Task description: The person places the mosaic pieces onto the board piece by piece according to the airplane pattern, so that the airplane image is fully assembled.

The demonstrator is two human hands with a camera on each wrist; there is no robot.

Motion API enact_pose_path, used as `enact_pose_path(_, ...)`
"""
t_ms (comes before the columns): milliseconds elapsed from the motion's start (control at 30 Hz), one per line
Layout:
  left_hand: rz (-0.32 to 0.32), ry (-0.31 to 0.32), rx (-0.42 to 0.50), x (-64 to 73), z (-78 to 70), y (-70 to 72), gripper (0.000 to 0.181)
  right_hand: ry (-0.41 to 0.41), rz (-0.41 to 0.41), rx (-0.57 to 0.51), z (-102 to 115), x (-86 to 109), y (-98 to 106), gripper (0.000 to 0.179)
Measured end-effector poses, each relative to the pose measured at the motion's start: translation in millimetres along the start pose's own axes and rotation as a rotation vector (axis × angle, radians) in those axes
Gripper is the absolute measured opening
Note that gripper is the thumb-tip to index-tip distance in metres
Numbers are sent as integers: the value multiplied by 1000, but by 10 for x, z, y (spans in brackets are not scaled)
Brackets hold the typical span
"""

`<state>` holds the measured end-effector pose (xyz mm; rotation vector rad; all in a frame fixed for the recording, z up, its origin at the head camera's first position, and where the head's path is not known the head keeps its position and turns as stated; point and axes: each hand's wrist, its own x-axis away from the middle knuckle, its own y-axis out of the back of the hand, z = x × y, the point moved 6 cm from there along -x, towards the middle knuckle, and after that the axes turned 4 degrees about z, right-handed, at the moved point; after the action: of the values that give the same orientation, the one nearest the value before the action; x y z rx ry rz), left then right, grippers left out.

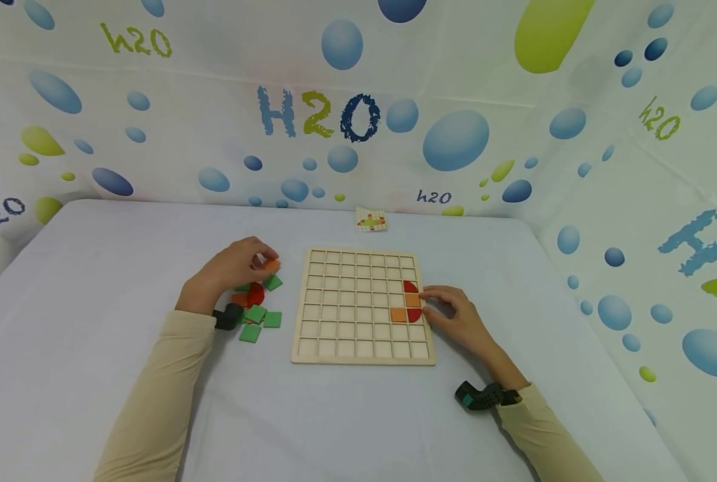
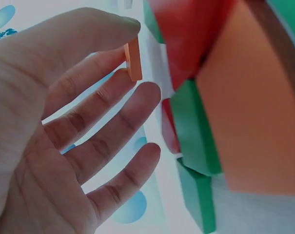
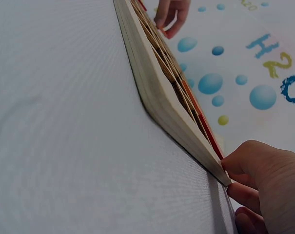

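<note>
My left hand (image 1: pixel 231 268) pinches an orange tile (image 2: pixel 133 61) between thumb and fingertips, above the left side of the table; the other fingers are spread. Beneath and beside it lies a loose pile of green square tiles (image 1: pixel 272 320), a red rounded piece (image 1: pixel 256 294) and orange pieces (image 2: pixel 257 112). To the right is a wooden grid board (image 1: pixel 346 312). Its right columns hold two red rounded pieces (image 1: pixel 414 315) and two orange squares (image 1: pixel 399 314). My right hand (image 1: pixel 462 321) touches the board's right rim, thumb and index fingertips spaced apart along it.
A small card with a coloured grid picture (image 1: pixel 371 219) lies behind the board near the table's far edge. White cloth (image 1: pixel 358 422) covers the table. A patterned curtain (image 1: pixel 213 114) hangs behind it and to the right.
</note>
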<state>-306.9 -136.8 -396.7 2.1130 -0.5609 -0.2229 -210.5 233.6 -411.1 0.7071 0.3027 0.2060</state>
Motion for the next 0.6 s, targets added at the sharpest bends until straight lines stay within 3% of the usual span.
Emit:
enact_pose_path(300,5,-7,1,0,-65,6,34,11,2,-12,128,22,29,27)
enact_pose_path(600,17,-35,-92,12,-252,15,33,-4,2,-22,102,17,24,27)
